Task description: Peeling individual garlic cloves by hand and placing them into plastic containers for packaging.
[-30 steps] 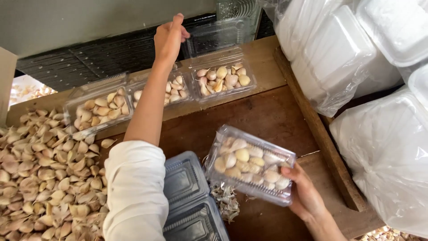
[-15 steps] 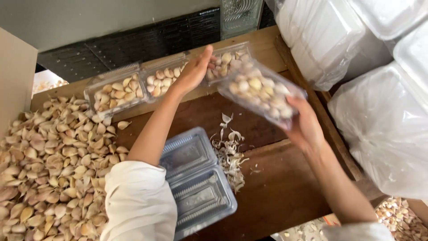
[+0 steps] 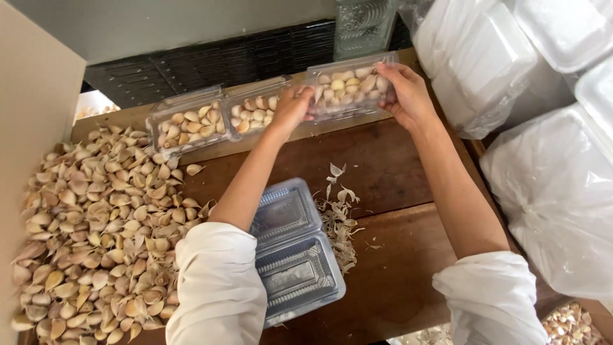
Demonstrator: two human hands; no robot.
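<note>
Fingers of both hands are closed on a clear plastic box full of peeled garlic cloves (image 3: 348, 89): the left hand (image 3: 292, 107) grips its near left end, the right hand (image 3: 403, 92) holds its right end with the thumb on the lid. The box is at the far edge of the wooden table (image 3: 396, 172), at the right end of a row, touching or nearly touching the middle filled box (image 3: 255, 112). I cannot tell if it already rests fully on the ledge or is a little lifted.

Further left stands one more filled box (image 3: 185, 126), so three boxes are packed and lined up, as far as I can judge. Much work seems to remain. A large heap of unpeeled garlic cloves (image 3: 96, 230) covers the left part of the table. An empty clear box (image 3: 297, 255) lies open between the person's arms, with nothing in it. Beside it is a small pile of dry garlic skins (image 3: 338, 220). On the right, well apart from the hands, are bags of white foam containers (image 3: 549, 147). At the lower right corner a few more cloves show, partly hidden.
</note>
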